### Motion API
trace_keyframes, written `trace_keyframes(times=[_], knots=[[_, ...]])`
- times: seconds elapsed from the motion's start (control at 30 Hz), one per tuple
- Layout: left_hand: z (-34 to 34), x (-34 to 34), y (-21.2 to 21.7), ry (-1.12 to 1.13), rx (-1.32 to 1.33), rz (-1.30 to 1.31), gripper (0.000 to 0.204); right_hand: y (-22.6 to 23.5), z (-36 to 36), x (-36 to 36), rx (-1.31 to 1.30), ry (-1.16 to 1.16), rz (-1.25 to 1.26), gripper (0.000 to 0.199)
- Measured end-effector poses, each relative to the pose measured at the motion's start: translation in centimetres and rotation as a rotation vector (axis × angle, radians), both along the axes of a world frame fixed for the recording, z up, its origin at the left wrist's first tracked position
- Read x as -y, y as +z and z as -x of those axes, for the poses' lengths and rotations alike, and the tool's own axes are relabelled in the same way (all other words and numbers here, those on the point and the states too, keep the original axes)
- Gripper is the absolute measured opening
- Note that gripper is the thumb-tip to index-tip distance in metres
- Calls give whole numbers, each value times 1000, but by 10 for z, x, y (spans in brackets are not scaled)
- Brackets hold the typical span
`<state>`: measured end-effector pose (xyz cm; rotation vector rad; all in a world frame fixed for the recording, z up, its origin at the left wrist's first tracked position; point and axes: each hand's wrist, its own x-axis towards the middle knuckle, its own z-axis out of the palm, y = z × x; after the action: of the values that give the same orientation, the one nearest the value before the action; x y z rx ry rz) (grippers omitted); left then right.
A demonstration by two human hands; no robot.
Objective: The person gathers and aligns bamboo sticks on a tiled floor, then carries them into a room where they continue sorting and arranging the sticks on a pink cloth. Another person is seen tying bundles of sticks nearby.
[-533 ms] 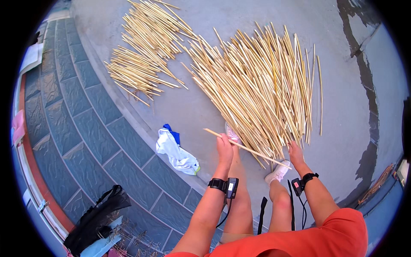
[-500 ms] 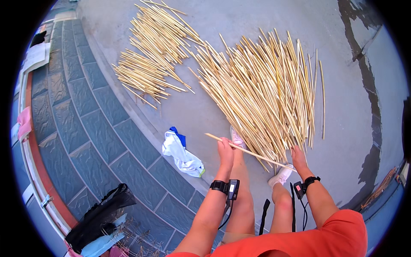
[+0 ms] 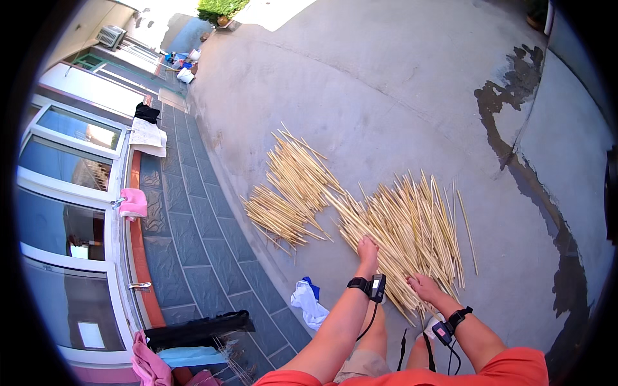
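Observation:
A broad, fanned heap of long straw-coloured sticks [image 3: 412,222] lies on the concrete in front of me. My left hand [image 3: 367,252] is closed at the heap's near left edge. Farther right, my right hand [image 3: 423,286] has its fingers curled in over the near ends of the sticks. Whatever either hand grips blends in with the sticks behind it. A smaller pile of shorter sticks [image 3: 293,186] spreads out to the left, touching the large heap. Each wrist wears a black strap with a small box and a cable.
White and blue cloth [image 3: 309,305] lies left of my legs. Grey tiles [image 3: 187,238] run along the windowed wall [image 3: 71,225], with a pink cloth [image 3: 133,203] clipped there. A dark wet streak [image 3: 515,154] crosses the concrete at right. Green shrubbery [image 3: 219,9] stands far off.
The view has tilted up, showing more yard and windows. The single stick that spanned both hands no longer stands out. My hands are closer together, the left one now over the heap's edge.

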<state>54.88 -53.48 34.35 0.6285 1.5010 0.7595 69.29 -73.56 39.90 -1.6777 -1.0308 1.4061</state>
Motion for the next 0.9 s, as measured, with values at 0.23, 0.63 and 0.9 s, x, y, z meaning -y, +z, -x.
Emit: trace_keyframes(times=[0.23, 0.63, 0.9], knots=[[-72, 13, 100, 19, 63, -42, 28, 34, -30, 53, -197, 83, 88, 30], [-49, 29, 94, -73, 84, -108, 25, 45, -23, 118, 17, 248, 154, 46], [-15, 66, 29, -182, 147, 189, 13, 0, 30, 60, 224, -32, 220, 34]])
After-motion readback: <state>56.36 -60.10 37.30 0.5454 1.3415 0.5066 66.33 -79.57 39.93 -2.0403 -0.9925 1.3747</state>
